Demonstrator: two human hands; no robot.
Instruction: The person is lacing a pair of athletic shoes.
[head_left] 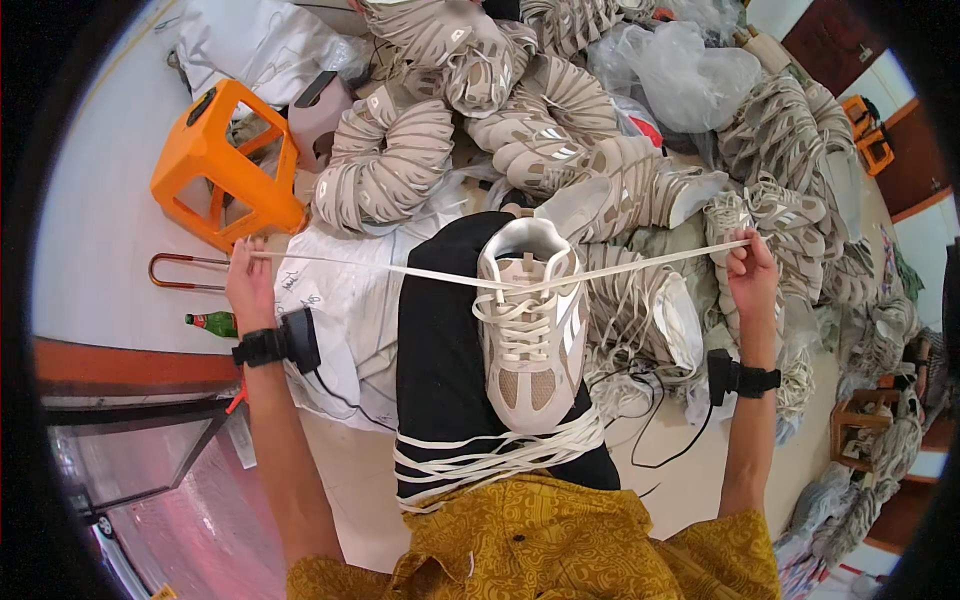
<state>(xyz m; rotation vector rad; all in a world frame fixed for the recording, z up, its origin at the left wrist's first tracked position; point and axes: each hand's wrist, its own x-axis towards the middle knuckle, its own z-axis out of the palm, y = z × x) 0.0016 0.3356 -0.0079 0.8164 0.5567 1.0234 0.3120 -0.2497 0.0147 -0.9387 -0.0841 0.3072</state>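
Note:
A beige and white sneaker (525, 385) lies on my black-clad leg (437, 330), its toe toward me. Its cream shoelace (640, 267) runs through the eyelets, and both free ends are stretched out sideways. My left hand (250, 282) pinches one end out at the left. The other end is gripped between the fingers of my right hand (750, 268), about level with it. Across my lap, nearer to me than the toe, lies a bundle of loose cream laces (500, 452). Each wrist wears a black strap with a small box and a cable.
Curled stacks of similar shoe uppers (385, 165) pile up ahead and to the right. An orange stool (235, 165) stands at the far left, near a green bottle (212, 323) and a bent metal rod (190, 272). Clear plastic bags (690, 75) rest on the pile.

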